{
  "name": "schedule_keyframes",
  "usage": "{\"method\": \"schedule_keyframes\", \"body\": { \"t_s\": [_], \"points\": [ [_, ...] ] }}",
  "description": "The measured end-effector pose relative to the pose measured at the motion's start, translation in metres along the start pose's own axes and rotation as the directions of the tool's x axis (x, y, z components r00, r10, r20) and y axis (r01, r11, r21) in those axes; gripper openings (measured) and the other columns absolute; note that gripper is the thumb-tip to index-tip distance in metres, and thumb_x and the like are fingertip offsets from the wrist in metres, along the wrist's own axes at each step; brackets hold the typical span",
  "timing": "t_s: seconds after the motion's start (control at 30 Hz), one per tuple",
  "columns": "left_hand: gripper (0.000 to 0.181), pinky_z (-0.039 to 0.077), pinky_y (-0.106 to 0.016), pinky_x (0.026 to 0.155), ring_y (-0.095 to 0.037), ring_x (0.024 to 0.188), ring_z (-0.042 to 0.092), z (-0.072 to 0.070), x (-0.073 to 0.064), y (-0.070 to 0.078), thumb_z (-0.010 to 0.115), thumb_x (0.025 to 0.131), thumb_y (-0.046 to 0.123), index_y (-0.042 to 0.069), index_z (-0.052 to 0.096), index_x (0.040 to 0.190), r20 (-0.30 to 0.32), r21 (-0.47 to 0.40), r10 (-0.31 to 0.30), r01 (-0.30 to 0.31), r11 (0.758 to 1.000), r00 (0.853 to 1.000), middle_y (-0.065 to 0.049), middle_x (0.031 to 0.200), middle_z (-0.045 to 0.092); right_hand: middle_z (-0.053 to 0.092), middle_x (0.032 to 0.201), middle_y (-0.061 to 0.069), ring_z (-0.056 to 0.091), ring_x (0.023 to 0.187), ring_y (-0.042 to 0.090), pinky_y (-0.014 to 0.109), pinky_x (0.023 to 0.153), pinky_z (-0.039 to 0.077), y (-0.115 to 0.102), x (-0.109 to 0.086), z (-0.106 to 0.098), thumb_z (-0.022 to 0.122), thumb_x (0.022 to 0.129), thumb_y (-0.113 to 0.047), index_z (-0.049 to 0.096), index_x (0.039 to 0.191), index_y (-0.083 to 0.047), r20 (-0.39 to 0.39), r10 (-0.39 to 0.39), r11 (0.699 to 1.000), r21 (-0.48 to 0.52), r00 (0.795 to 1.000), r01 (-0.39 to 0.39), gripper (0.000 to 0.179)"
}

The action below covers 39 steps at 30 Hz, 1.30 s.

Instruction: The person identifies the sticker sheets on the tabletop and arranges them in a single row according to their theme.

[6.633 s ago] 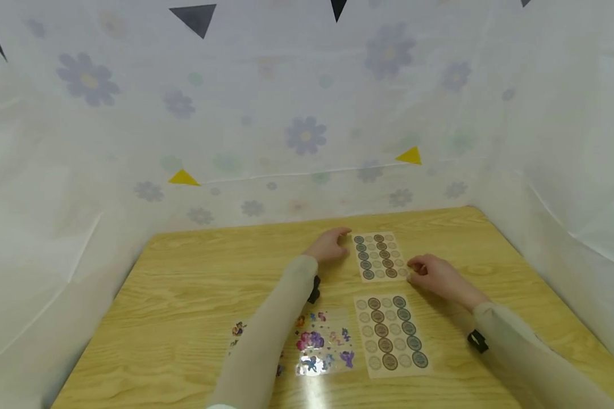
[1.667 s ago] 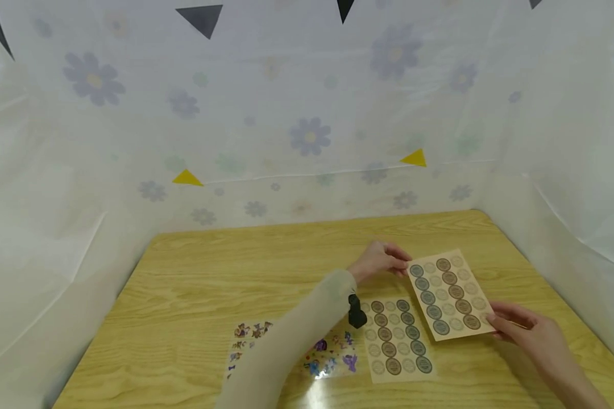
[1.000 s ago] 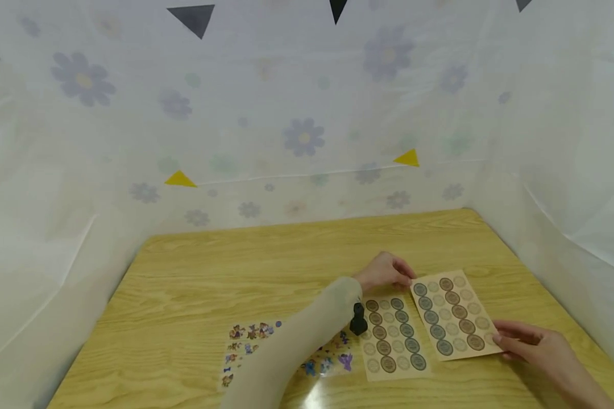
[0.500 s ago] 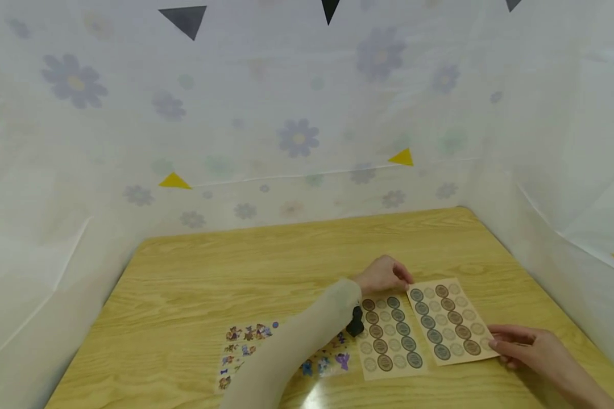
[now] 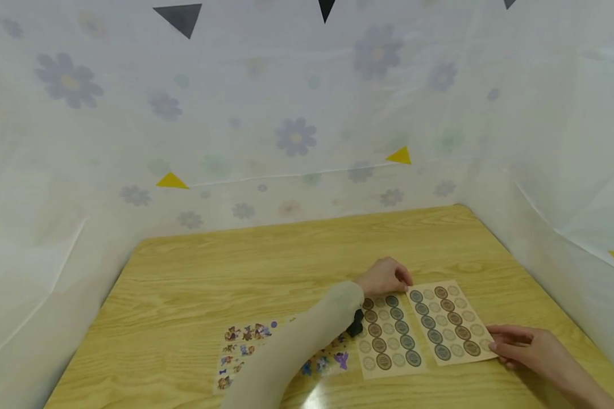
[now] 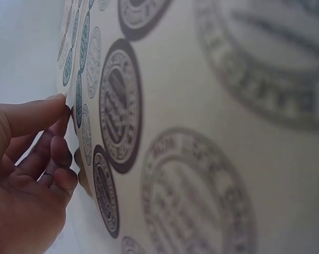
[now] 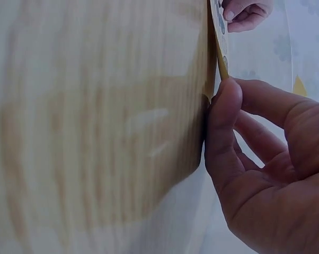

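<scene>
In the head view, a cream sheet of round stickers [image 5: 450, 321] lies slanted at the table's right. My left hand [image 5: 385, 276] pinches its upper left corner between thumb and fingers. At the lower right corner, my right hand [image 5: 534, 349] holds the sheet in the same way. A second cream sticker sheet [image 5: 389, 343] lies flat just left of it, partly under my left wrist, and fills much of the left wrist view. The right wrist view shows the held sheet [image 7: 221, 34] edge-on, close to the tabletop.
Left of the cream sheets lie clear sheets with colourful cartoon stickers [image 5: 243, 349], partly hidden by my left sleeve [image 5: 299, 349]. The wooden table [image 5: 199, 284] is enclosed by white floral sheeting [image 5: 297, 85] with black and yellow triangles.
Both hands took the upper sticker sheet from the table's back, then brought it right and forward, beside the second sheet. Over the last second it has been lowered and now barely moves.
</scene>
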<state>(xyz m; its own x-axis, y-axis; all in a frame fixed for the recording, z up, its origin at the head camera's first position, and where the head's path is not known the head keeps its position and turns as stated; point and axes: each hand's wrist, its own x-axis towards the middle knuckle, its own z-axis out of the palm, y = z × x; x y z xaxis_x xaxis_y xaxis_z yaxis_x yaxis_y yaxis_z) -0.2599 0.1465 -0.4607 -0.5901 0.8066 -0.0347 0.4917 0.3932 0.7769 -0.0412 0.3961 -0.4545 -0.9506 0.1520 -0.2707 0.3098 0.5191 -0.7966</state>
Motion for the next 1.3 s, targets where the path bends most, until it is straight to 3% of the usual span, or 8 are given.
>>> {"method": "schedule_keyframes", "body": {
  "t_s": [0.33,0.7,0.83,0.9,1.03,1.13,1.27,1.3],
  "points": [
    [0.009,0.049,-0.015,0.061,-0.002,0.069,0.059,0.001,0.001,-0.001,0.069,0.092,0.009,0.014,0.076,0.095,-0.001,0.037,-0.001,0.001,0.999,1.0,0.011,0.084,0.067,0.068,0.086,0.007,0.063,0.067,0.013,0.027,0.06,0.056,-0.003,-0.003,0.001,0.073,0.09,-0.022,0.052,0.13,0.016,0.002,0.02,0.999,-0.033,1.0,-0.02,0.059],
    [0.01,0.05,-0.016,0.064,-0.003,0.072,0.06,-0.002,0.002,-0.006,0.069,0.092,0.009,0.011,0.076,0.098,0.014,-0.053,0.023,-0.023,0.998,1.0,0.01,0.087,0.067,0.067,0.085,0.009,0.063,0.067,0.012,0.029,0.061,0.058,0.002,-0.003,-0.001,0.069,0.093,-0.015,0.051,0.127,0.02,-0.014,-0.01,1.0,0.021,1.0,0.01,0.052],
    [0.012,0.051,-0.017,0.066,-0.004,0.074,0.061,-0.005,0.0,-0.006,0.067,0.094,0.01,0.011,0.076,0.101,0.018,-0.084,0.025,-0.024,0.996,1.0,0.009,0.091,0.067,0.068,0.086,0.005,0.062,0.066,0.011,0.027,0.059,0.056,0.003,-0.007,-0.001,0.068,0.094,-0.017,0.056,0.126,0.015,-0.079,-0.04,0.998,-0.055,0.996,0.035,0.047],
    [0.015,0.05,-0.017,0.067,-0.003,0.076,0.059,-0.008,-0.002,-0.008,0.063,0.095,0.011,0.012,0.076,0.103,0.003,-0.029,0.047,-0.047,0.998,0.999,0.01,0.094,0.065,0.07,0.092,-0.002,0.062,0.072,0.005,0.025,0.06,0.054,0.002,-0.009,-0.001,0.068,0.094,-0.023,0.062,0.126,0.008,-0.112,-0.086,0.989,-0.131,0.99,0.071,0.044],
    [0.025,0.046,-0.015,0.073,-0.002,0.085,0.056,-0.016,-0.004,-0.01,0.052,0.098,0.01,0.016,0.074,0.109,-0.022,0.134,0.108,-0.104,0.985,0.994,0.01,0.103,0.061,0.068,0.109,-0.014,0.058,0.092,-0.008,0.016,0.069,0.051,0.004,-0.012,-0.001,0.071,0.092,-0.02,0.069,0.121,-0.007,-0.127,-0.3,0.929,-0.262,0.945,0.26,0.031],
    [0.031,0.045,-0.015,0.084,-0.004,0.099,0.056,-0.023,-0.008,-0.009,0.047,0.098,0.007,0.016,0.072,0.114,0.016,0.22,0.151,-0.151,0.964,0.988,0.008,0.115,0.06,0.063,0.123,-0.014,0.046,0.111,-0.016,0.006,0.086,0.039,0.009,-0.017,0.0,0.074,0.088,-0.011,0.07,0.122,-0.015,-0.073,-0.484,0.83,-0.353,0.872,0.431,0.034],
    [0.037,0.038,-0.019,0.103,-0.004,0.119,0.051,-0.026,-0.013,-0.008,0.051,0.095,0.002,0.019,0.069,0.121,0.101,0.22,0.155,-0.174,0.96,0.983,0.01,0.128,0.058,0.056,0.137,-0.008,0.031,0.126,-0.018,0.001,0.095,0.021,0.018,-0.021,0.001,0.077,0.083,-0.007,0.066,0.128,-0.018,0.029,-0.608,0.716,-0.412,0.793,0.564,0.048],
    [0.041,0.036,-0.019,0.105,-0.004,0.121,0.05,-0.026,-0.014,-0.008,0.052,0.093,-0.001,0.021,0.069,0.123,0.119,0.209,0.15,-0.172,0.963,0.981,0.011,0.13,0.058,0.054,0.14,-0.008,0.029,0.127,-0.018,0.001,0.096,0.02,0.02,-0.021,0.002,0.077,0.083,-0.006,0.065,0.13,-0.018,0.054,-0.617,0.702,-0.413,0.785,0.58,0.05]
  ]
}}
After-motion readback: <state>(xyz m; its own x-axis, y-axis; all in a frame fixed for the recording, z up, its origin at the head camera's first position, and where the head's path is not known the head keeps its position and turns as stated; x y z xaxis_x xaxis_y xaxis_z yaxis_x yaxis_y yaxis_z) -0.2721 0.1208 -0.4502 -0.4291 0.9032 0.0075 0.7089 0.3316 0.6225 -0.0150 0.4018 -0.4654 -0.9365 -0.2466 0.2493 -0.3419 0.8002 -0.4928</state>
